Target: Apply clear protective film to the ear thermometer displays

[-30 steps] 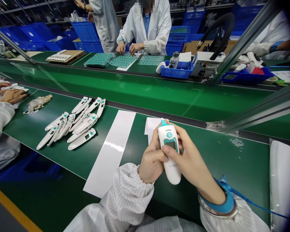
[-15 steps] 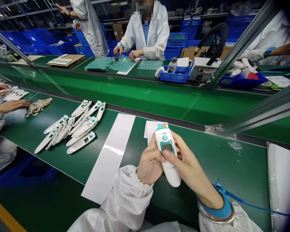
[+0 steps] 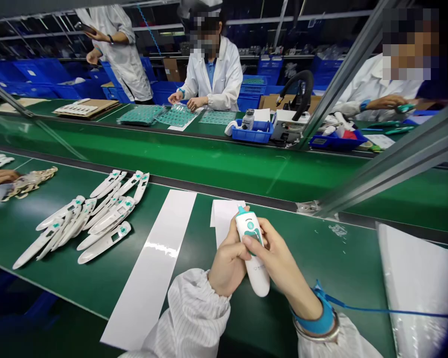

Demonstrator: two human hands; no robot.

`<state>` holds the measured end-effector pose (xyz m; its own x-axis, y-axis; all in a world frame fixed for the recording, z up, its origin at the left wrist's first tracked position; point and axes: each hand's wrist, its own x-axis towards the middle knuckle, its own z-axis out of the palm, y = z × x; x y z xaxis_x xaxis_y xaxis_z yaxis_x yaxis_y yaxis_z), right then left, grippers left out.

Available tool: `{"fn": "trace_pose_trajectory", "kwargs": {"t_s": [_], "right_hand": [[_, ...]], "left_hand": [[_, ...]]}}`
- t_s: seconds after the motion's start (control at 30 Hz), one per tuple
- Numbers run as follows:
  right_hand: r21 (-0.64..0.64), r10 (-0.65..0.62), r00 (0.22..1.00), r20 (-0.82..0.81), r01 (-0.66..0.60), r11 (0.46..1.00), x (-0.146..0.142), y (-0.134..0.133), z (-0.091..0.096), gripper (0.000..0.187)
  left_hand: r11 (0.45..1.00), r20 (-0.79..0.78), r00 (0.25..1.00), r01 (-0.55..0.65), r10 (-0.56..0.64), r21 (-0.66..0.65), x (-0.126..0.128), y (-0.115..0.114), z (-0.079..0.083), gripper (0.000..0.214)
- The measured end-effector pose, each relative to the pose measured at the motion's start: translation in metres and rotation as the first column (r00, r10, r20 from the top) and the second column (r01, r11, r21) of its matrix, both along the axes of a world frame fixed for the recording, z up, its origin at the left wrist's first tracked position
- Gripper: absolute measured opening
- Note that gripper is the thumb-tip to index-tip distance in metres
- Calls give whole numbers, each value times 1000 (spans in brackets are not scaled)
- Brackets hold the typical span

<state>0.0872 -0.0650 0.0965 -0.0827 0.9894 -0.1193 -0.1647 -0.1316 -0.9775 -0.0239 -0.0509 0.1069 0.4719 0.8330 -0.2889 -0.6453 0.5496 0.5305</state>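
Note:
A white and teal ear thermometer (image 3: 259, 278) is held between both hands above the green bench, its teal tip pointing away from me. My left hand (image 3: 227, 261) grips it from the left side, thumb near the small display. My right hand (image 3: 274, 253) wraps the other side, and its thumb lies over the lower part of the display. Behind the thermometer is a folded white paper (image 3: 224, 214). A long white sheet (image 3: 155, 263) lies on the bench to the left. Further left, several white thermometer casings (image 3: 108, 241) with teal buttons lie in a loose pile.
A plastic-covered white stack (image 3: 421, 288) lies at the right. A blue wrist-strap cord (image 3: 381, 311) runs from my right wrist across it. Behind the bench is a metal frame post (image 3: 343, 74). Co-workers sit or stand across the line; another person's hand (image 3: 0, 179) is at far left.
The view has shifted, so the bench things appear lower and further left. My right thumb has slid up over the display. The co-worker at right has come into fuller view.

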Motion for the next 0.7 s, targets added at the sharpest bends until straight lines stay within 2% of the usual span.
{"fn": "trace_pose_trajectory", "kwargs": {"t_s": [0.17, 0.33, 0.47, 0.57, 0.7], "right_hand": [[32, -61, 997, -46, 62, 998, 1, 2, -2, 21], [-54, -98, 995, -14, 98, 994, 13, 3, -3, 27], [-38, -220, 975, 14, 220, 975, 19, -5, -11, 31], [0, -239, 969, 66, 240, 971, 20, -16, -18, 40], [25, -264, 952, 154, 264, 964, 23, -25, -21, 56]], "left_hand": [[1000, -34, 999, 3, -3, -15, 6, 4, 1, 92], [1000, 14, 1000, 8, -7, -11, 13, 8, -4, 93], [998, 10, 1000, 0, 1, -63, 21, 13, -9, 92], [997, -39, 999, -16, 13, -79, 25, 14, -13, 91], [990, -179, 982, 37, -60, -133, 31, 17, -26, 77]]}}
